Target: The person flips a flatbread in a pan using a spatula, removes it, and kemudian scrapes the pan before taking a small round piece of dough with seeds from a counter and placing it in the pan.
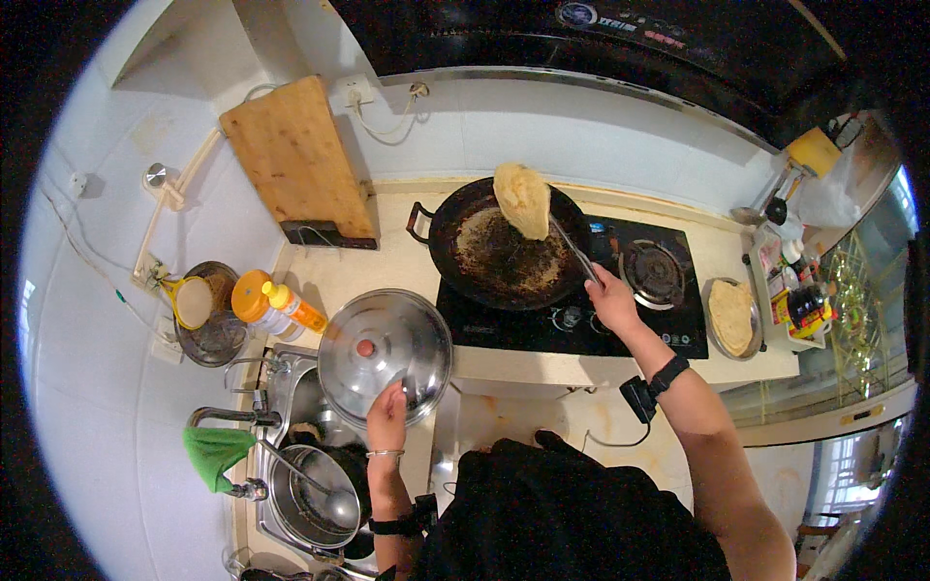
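Over the far part of a dark wok (508, 265), a pale flatbread (522, 202) is held up at the end of a metal-handled utensil (574, 247). My right hand (614, 301) grips that handle; the utensil's head is hidden by the bread. The wok sits on the left burner of a black gas hob (501, 330), its inside browned and oily. My left hand (387, 417) has hold of a round steel lid (349, 323) with a red knob, near its front edge. The lid is out over the counter and sink edge.
A plate (755, 338) of flatbreads stands right of the hob, beside a condiment rack (770, 283). On the left are a wooden chopping board (298, 160), a yellow-capped bottle (294, 305) and a steel pot (320, 526) with a ladle in the sink. A range hood (508, 43) overhangs the back.
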The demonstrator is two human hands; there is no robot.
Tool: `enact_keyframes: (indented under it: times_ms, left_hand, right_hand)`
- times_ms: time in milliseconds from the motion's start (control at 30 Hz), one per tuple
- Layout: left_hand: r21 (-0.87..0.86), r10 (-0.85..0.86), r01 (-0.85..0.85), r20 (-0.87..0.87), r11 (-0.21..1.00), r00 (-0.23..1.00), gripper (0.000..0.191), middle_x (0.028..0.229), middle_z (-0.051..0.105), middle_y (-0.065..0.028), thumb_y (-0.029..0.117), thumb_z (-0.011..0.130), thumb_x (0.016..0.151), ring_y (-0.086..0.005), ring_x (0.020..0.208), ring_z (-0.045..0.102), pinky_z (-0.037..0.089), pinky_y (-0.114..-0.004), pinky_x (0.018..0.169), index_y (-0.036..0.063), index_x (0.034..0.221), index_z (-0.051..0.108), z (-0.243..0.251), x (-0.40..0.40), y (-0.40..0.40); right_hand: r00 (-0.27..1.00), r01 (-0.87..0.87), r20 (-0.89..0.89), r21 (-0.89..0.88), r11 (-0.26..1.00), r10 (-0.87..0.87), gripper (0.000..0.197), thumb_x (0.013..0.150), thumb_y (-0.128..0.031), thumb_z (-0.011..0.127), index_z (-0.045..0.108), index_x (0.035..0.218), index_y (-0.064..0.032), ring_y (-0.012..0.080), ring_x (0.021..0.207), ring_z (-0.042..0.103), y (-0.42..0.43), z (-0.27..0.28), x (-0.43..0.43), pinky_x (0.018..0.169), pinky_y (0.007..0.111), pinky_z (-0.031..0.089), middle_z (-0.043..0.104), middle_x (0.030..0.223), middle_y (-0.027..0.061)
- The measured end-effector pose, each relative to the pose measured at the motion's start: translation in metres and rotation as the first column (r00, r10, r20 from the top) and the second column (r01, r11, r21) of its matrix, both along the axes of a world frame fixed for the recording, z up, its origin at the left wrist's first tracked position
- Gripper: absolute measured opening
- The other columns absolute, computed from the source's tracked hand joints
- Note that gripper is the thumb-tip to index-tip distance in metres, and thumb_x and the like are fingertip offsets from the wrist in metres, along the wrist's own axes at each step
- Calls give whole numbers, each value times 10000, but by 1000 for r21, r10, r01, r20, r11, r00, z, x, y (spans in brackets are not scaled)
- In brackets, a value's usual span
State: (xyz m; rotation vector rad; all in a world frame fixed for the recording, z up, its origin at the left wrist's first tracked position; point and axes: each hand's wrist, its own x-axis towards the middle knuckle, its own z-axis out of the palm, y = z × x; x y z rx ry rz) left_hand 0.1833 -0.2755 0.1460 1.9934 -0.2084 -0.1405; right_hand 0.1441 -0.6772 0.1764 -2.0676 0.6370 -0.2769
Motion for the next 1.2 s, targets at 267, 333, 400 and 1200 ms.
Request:
enact_keyframes:
  times_ms: [267,333,400,1200]
  left_hand:
    - [-63,-45,46,8,997,999,274,887,589,-73,151,497,839,-110,774,535,425,-223,701,-26,1045,526,-29,16,-9]
    - [-95,-43,42,-7,995,999,273,889,590,-75,146,501,836,-110,773,537,425,-221,696,-25,1047,526,-31,16,-9]
    - [-49,-41,41,-2,998,999,264,875,595,-76,135,506,831,-111,767,545,428,-223,687,-24,1040,531,-28,14,-9]
    - [-61,-1,2,6,998,1000,254,920,604,-95,123,500,834,-134,811,563,436,-242,724,-10,1048,537,-35,3,6]
  right_hand:
    - [999,-1,42,-616,788,34,370,799,-168,510,467,1161,-109,336,802,546,-14,23,-33,672,390,452,561,916,167]
    - [998,11,51,-618,786,26,341,803,-160,498,490,1139,-106,341,813,551,-24,26,-42,691,387,453,572,913,181]
    - [998,-41,-57,-554,831,12,342,805,-158,493,483,1138,-82,332,777,558,-31,33,-51,684,381,452,579,861,173]
    - [976,111,-187,866,488,110,97,837,-167,518,461,793,-101,56,413,355,-7,-22,11,318,178,257,479,608,6]
